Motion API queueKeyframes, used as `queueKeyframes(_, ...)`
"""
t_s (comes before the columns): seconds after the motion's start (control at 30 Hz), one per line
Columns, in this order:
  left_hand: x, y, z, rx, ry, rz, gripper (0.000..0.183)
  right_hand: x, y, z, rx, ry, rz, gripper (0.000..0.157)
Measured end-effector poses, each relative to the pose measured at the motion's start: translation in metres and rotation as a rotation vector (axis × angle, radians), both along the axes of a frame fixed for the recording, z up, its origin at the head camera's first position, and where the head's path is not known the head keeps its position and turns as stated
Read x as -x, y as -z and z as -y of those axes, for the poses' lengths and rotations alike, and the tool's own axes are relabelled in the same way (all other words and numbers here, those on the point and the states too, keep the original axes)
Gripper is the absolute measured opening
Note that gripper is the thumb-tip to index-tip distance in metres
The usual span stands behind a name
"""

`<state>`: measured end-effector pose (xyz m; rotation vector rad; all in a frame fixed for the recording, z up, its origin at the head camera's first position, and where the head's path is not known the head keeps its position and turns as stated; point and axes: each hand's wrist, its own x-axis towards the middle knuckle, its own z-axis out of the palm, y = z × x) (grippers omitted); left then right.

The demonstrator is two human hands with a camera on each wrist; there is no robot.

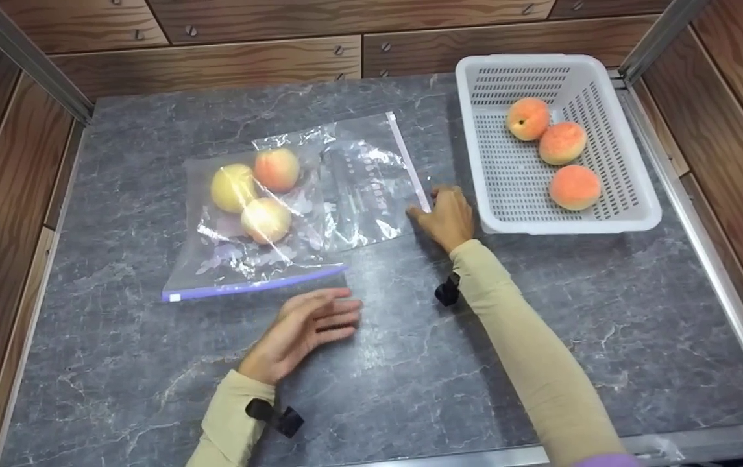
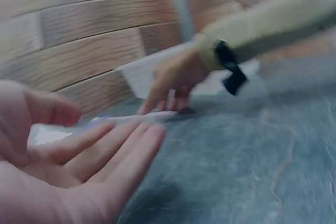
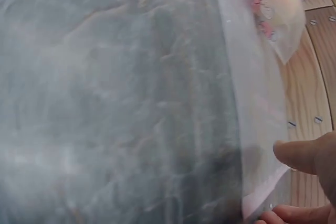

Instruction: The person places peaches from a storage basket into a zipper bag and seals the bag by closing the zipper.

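Note:
My right hand (image 1: 449, 217) is at the near right corner of a flat clear zip bag (image 1: 371, 188) with a pale pink strip (image 1: 408, 159). In the right wrist view its thumb (image 3: 299, 156) lies over the film, and its curled fingers are at the strip's end, apart from the thumb. My left hand (image 1: 306, 331) hovers with loosely bent fingers and nothing in them, palm turned inward. Just beyond it lies another zip bag (image 1: 209, 253) with a purple closure (image 1: 261, 285) and a white slider. Three peaches (image 1: 277, 170) are inside, yellow to red.
A white perforated basket (image 1: 485, 175) stands at the back right, close beside my right hand, with three orange-red peaches (image 1: 575, 188) in it. Wood-patterned walls (image 1: 215, 61) and metal rails border the grey marbled table (image 1: 131, 363).

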<state>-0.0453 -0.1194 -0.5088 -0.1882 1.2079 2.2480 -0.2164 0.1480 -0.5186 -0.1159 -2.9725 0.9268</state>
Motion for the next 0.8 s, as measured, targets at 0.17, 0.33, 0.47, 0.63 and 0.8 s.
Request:
queueKeyframes(0.17,0.004,-0.020,-0.029,0.227,0.163,-0.200,0.038,-0.004,0.004,-0.001,-0.049,-0.022,-0.001,0.053)
queueKeyframes(0.33,0.016,-0.042,-0.051,0.454,0.205,-0.524,0.027,-0.008,0.002,-0.002,-0.033,-0.028,0.029,0.048)
queueKeyframes(0.47,0.030,-0.048,-0.063,0.750,0.221,-0.767,0.024,-0.011,0.000,-0.004,-0.007,-0.034,0.059,0.045)
queueKeyframes(0.63,0.051,-0.038,-0.077,1.133,0.267,-0.996,0.032,-0.015,-0.003,-0.006,0.014,-0.038,0.106,0.041)
queueKeyframes(0.8,0.069,-0.026,-0.088,1.214,0.342,-1.001,0.048,-0.019,-0.004,-0.007,0.022,-0.046,0.173,0.033)
